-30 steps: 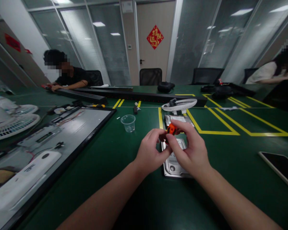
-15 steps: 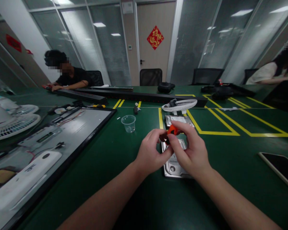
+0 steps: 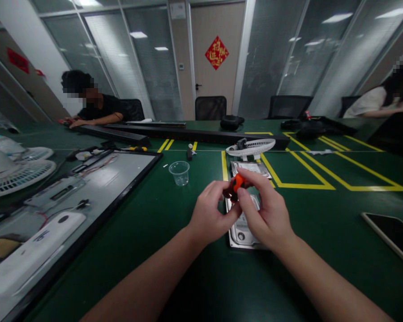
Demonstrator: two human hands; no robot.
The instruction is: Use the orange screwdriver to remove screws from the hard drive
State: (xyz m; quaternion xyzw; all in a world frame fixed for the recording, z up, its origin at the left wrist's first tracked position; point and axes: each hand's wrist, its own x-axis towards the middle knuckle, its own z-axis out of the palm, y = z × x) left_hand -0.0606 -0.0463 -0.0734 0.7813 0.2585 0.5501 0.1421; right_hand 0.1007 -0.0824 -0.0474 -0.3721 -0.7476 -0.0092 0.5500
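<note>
Pinching an orange object (image 3: pixel 239 180) at its fingertips (image 3: pixel 242 196), right hand (image 3: pixel 269 211) faces left hand (image 3: pixel 206 214), whose hold is unclear.

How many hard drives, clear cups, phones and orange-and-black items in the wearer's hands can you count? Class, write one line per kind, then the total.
Hard drives: 2
Clear cup: 1
Phone: 1
Orange-and-black item: 1
Total: 5

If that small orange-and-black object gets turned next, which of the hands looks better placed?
Probably the right hand: its thumb and forefinger close around the orange part of the small orange-and-black object. The left hand is at the object's left side, its exact hold partly hidden.
</note>
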